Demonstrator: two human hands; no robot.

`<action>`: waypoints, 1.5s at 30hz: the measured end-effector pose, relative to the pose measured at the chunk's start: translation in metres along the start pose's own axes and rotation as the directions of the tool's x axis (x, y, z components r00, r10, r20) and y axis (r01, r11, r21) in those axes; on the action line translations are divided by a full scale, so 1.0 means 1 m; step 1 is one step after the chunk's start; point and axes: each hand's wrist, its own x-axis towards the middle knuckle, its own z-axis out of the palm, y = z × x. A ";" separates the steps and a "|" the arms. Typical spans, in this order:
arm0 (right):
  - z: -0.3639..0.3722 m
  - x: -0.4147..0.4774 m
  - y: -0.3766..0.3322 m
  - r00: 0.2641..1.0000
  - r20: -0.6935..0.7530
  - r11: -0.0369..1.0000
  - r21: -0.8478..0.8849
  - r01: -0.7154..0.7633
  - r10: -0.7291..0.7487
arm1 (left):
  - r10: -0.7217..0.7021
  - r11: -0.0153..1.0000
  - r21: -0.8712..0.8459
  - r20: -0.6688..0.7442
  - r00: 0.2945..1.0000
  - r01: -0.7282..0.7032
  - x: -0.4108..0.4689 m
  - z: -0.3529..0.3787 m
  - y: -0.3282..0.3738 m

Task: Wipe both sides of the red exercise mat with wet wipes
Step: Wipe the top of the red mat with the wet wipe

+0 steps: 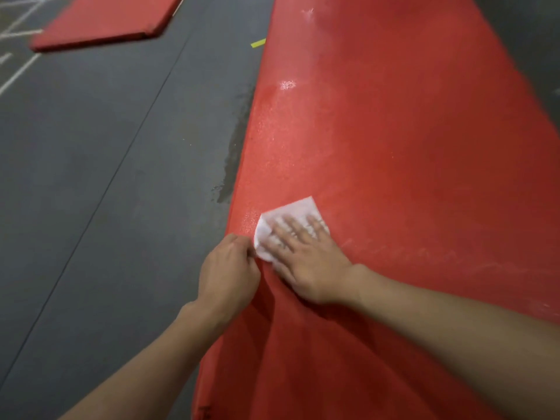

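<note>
The red mat (394,147) lies along the dark floor (106,177). The left hand (227,277) curls round its edge, probably to keep it from sliding. The right hand (306,262), fingers straight and spread, presses a white wipe (291,210) flat beside that edge.

mat (394,131): red, fine speckled grain, pale wet sheen
wipe (298,210): white
floor (106,177): dark grey, white lines, yellow tape mark
far mat (106,22): red
</note>
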 end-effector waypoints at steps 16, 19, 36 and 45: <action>-0.004 0.060 -0.023 0.981 -0.106 0.986 0.056 -0.157 0.163 | -0.208 0.938 -0.296 -0.059 0.976 0.182 0.007 0.014 -0.018; 0.000 0.055 -0.036 0.997 -0.065 0.995 0.100 -0.028 0.035 | -0.332 0.836 -0.453 0.036 0.943 0.311 0.016 0.012 -0.028; -0.079 -0.024 -0.004 0.934 0.344 -0.626 0.708 -0.328 -0.101 | -0.128 0.485 -0.858 0.121 0.984 0.168 0.021 -0.039 0.010; -0.096 -0.044 0.013 0.943 0.325 -0.159 0.937 -0.312 0.065 | -0.003 0.755 -0.656 -0.016 1.000 -0.008 0.019 -0.044 0.023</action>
